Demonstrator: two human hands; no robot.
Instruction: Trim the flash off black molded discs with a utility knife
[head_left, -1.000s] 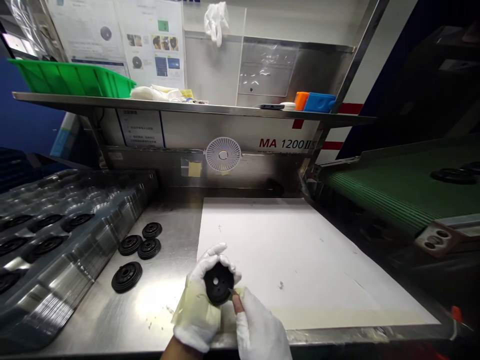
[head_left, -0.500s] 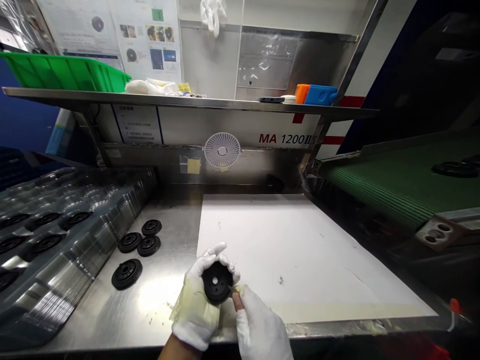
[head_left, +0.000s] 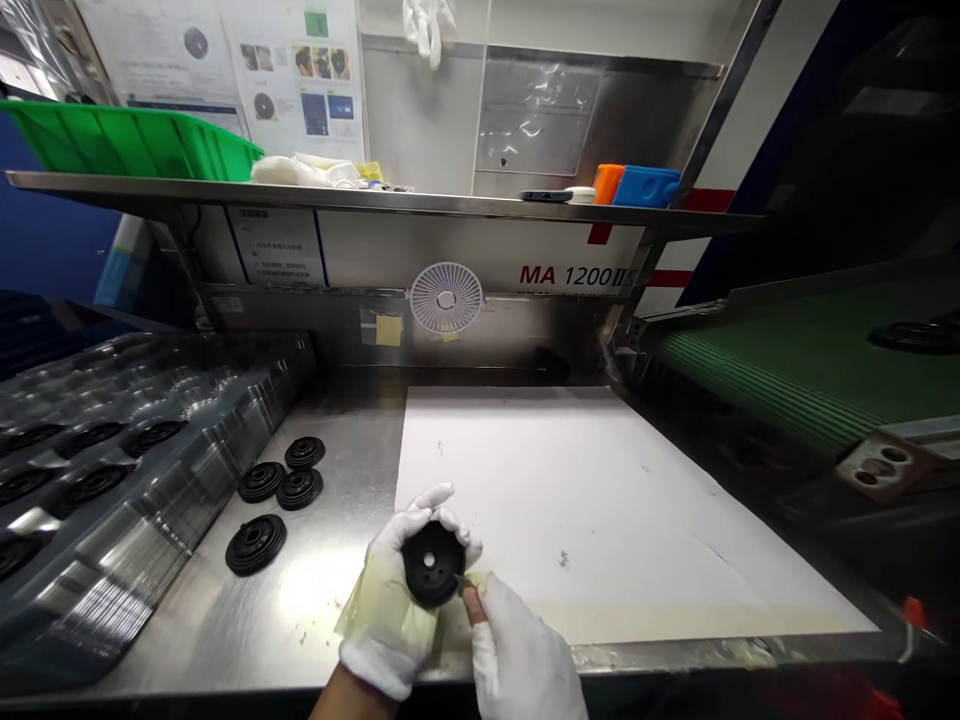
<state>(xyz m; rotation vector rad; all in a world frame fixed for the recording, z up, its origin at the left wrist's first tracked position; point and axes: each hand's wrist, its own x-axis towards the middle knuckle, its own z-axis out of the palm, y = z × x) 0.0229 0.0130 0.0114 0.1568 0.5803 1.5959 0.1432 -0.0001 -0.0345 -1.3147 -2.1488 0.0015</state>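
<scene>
One round black disc (head_left: pixel 444 560) is cupped by the left hand (head_left: pixel 391 540) | small pointed tool (head_left: pixel 462 582) is pinched by the right hand (head_left: pixel 519 640) | disc is found just up-left of right hand

The disc (head_left: pixel 444 545) in the white-gloved left fingers (head_left: pixel 433 495) is black. Left of them, black discs (head_left: pixel 256 545) show concentric rings; right of them, the sheet (head_left: pixel 615 520) is white; beyond them, the bin (head_left: pixel 135 142) is green.

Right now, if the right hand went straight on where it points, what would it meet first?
Most likely the black disc in the left hand; the small pointed tool in the right hand appears at its rim, though whether they touch is unclear.
</scene>
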